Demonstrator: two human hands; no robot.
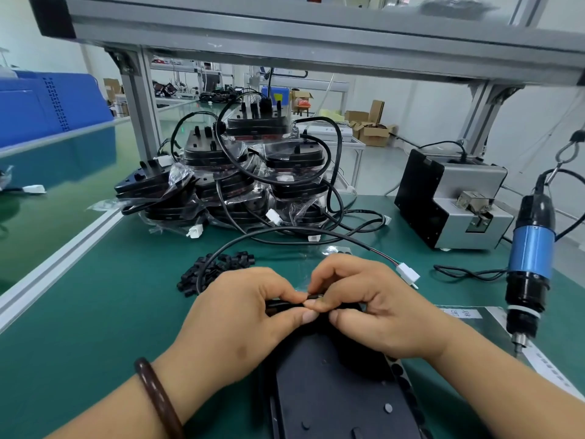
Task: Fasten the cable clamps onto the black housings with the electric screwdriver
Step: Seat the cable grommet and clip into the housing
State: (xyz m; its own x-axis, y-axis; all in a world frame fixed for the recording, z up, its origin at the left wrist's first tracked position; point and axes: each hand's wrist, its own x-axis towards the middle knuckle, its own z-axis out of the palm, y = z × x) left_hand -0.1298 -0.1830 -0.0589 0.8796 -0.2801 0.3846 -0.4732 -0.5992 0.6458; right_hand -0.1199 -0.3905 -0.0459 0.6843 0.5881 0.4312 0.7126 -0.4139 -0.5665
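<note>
Both hands pinch a black cable over the near housing.

The left hand [240, 315] and right hand [373, 305] meet fingertip to fingertip, clenched on the black cable [281, 304] at the far end of the black housing [342, 391], which lies flat on the green mat [95, 312]; whether a clamp sits between the fingers cannot be told. A heap of cable clamps [215, 267] lies just beyond, left. Stacked housings [240, 179] stand farther back. The electric screwdriver [531, 264] hangs at right, near the screw feeder [449, 198].

Housing [335, 394] nearest, clamp pile [215, 269] behind-left, stacked housings [240, 172] farther back, screwdriver [530, 264] right.
</note>
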